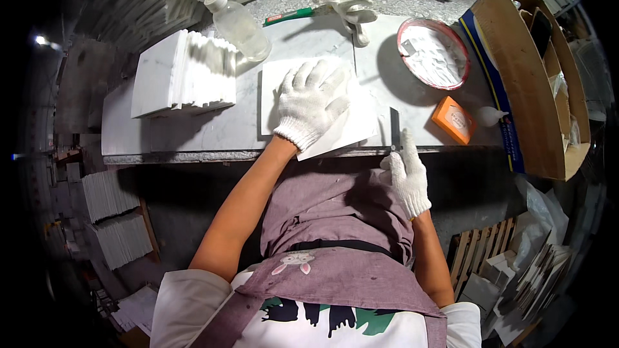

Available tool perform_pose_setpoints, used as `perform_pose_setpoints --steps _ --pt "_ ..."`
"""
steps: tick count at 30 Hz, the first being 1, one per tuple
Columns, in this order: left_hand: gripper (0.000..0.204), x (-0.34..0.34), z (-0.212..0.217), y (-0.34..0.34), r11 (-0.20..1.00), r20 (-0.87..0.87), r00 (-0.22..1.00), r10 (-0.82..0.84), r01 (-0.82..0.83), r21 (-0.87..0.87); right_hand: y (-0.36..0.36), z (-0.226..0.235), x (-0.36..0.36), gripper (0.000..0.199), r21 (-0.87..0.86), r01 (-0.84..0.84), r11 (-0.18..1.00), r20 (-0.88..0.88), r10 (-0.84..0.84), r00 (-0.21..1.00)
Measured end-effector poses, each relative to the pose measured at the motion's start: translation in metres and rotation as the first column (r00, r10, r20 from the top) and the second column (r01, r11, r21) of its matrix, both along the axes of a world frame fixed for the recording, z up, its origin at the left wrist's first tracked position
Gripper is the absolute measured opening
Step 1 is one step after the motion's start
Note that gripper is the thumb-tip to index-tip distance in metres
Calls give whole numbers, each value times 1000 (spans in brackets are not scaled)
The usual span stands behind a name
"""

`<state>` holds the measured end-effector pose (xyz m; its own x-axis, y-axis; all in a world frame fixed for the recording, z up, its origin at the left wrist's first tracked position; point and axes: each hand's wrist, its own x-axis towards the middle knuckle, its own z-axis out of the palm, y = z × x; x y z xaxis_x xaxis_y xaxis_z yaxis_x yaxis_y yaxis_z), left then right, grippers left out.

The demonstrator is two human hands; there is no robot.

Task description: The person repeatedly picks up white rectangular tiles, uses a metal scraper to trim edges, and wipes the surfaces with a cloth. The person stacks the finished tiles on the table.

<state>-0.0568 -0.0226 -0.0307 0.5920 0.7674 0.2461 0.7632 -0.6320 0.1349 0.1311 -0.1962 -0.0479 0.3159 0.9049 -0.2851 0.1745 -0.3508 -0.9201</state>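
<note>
Two gloved hands working at centre frame. Left hand [312,102] lying flat, fingers spread and unclenched, pressing down on white tile [317,106] at centre of marble worktop [193,125]. Right hand [407,177] reaching up from lower right, fingers curled and gripping metal square ruler [394,130] at worktop's front edge, just right of tile. Stack of white tiles [184,74] standing at upper left, clear bottle [238,24] behind it; red bowl [432,53] and orange box [454,119] lying at upper right.

grey marble bench [213,132] | white tile [351,122], tile stack [184,74], bottle [238,26], bowl [433,53], orange block [454,119]
</note>
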Motion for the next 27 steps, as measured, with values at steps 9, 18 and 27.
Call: perform_pose_setpoints --steps 9,18,27 --pt "68 -14 19 -52 985 -58 983 -174 172 -30 -34 16 16 32 -126 249 960 -670 -268 692" --pt "85 -40 13 -63 972 -242 947 -210 229 54 -29 24 13 27 -79 245 966 -618 -240 748" --pt "59 -57 56 -51 967 -40 977 -209 212 138 -23 18 18 26 18 293 956 -658 -209 723"
